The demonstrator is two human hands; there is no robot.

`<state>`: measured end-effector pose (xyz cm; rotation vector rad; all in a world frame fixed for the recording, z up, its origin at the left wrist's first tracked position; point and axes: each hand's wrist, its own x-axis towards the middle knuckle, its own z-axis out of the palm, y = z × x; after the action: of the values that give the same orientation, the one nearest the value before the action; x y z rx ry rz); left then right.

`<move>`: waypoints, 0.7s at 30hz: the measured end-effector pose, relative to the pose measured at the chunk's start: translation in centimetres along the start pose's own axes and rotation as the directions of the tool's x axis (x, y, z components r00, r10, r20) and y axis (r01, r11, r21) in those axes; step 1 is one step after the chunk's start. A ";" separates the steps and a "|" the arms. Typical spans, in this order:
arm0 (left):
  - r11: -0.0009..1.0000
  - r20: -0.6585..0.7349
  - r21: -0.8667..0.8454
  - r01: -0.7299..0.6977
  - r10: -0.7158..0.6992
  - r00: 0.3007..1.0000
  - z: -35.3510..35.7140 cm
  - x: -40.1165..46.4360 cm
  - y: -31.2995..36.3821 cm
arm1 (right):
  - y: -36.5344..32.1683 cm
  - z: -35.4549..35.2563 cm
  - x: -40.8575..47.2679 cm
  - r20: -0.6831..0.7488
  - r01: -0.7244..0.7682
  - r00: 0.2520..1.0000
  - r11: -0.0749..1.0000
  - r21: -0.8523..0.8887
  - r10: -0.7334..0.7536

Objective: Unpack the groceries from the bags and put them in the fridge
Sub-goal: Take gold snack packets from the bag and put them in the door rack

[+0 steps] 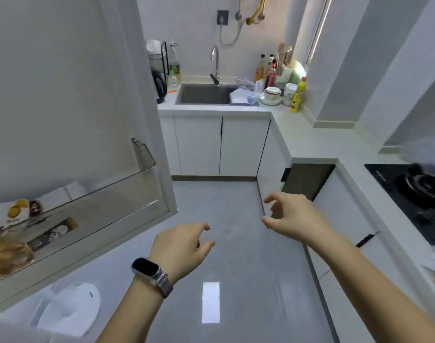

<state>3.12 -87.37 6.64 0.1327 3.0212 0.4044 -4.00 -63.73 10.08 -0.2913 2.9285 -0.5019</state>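
Both hands, left and right, hang loosely curled and empty at lower centre, while the fridge door shelf at left holds packaged groceries.

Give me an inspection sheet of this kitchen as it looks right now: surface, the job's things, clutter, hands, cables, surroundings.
Surface: pale countertop runs round the corner; grey floor below.
Job's things: fridge door stands open; its clear door shelf holds food packets. Blurred plastic at the right edge by the stove, possibly a bag.
Clutter: bottles, bowls and a yellow bottle right of the sink; kettle left of it.
Hands: left hand and right hand both over the floor, fingers loosely curled, holding nothing.
Cables: a cord hangs from a wall socket.
Surroundings: white cabinets; white object on the floor.
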 end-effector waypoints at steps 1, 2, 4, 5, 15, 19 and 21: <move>0.999 0.010 0.006 -0.032 0.032 0.999 0.5 1.0 1.5 | 1.7 0.2 -0.2 0.007 -0.022 1.000 1.000 -0.010 0.022; 0.997 0.021 0.005 -0.071 0.071 0.997 0.9 2.0 3.2 | 3.4 0.2 -0.5 0.009 -0.042 0.999 0.999 -0.017 0.042; 0.987 0.060 -0.010 -0.160 0.161 0.985 2.1 4.2 7.1 | 6.8 -0.1 -1.2 -0.005 -0.075 0.997 0.997 -0.014 0.075; 0.979 0.082 -0.015 -0.205 0.206 0.975 2.8 5.3 9.2 | 8.5 -0.3 -1.6 -0.020 -0.092 0.996 0.996 -0.010 0.091; 0.867 0.171 -0.075 -0.492 0.498 0.850 9.5 12.5 27.0 | 25.6 -3.1 -9.0 -0.104 -0.420 0.898 0.903 0.090 0.428; 0.774 0.246 -0.095 -0.626 0.627 0.739 11.6 13.3 33.2 | 30.4 -3.6 -12.8 -0.140 -0.545 0.816 0.827 0.140 0.561; 0.726 0.294 -0.111 -0.678 0.676 0.676 12.6 13.7 36.0 | 32.4 -3.6 -14.6 -0.151 -0.606 0.760 0.773 0.187 0.632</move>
<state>-6.53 -48.15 3.03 1.2264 2.5363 0.3652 4.13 -29.47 4.04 0.7828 2.9059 -0.6251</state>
